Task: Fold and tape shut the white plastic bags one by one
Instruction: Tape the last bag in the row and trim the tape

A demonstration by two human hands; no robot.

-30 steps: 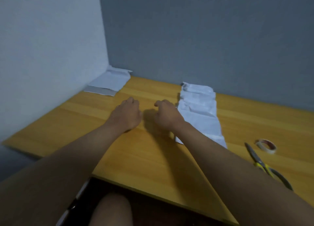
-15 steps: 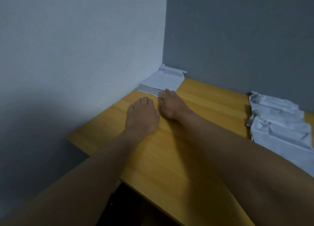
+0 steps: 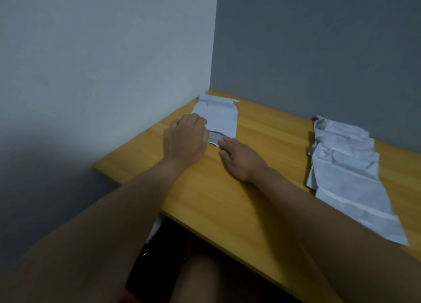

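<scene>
A flat white plastic bag (image 3: 222,117) lies in the far left corner of the wooden table (image 3: 227,200), against the walls. My left hand (image 3: 186,141) rests on the bag's near left corner, fingers curled over its edge. My right hand (image 3: 239,159) lies flat on the table with its fingertips touching the bag's near edge, where a grey strip shows. Whether either hand grips the bag is hidden by the fingers. A row of several overlapping white bags (image 3: 346,166) lies on the right side of the table.
White wall on the left and grey wall behind meet at the table's corner. The table's near edge runs diagonally above my knee (image 3: 205,277). Tape and scissors are out of frame.
My head has turned left, so the tape and scissors left the frame. Both hands moved from the table's middle to the corner bag and now touch its near edge.
</scene>
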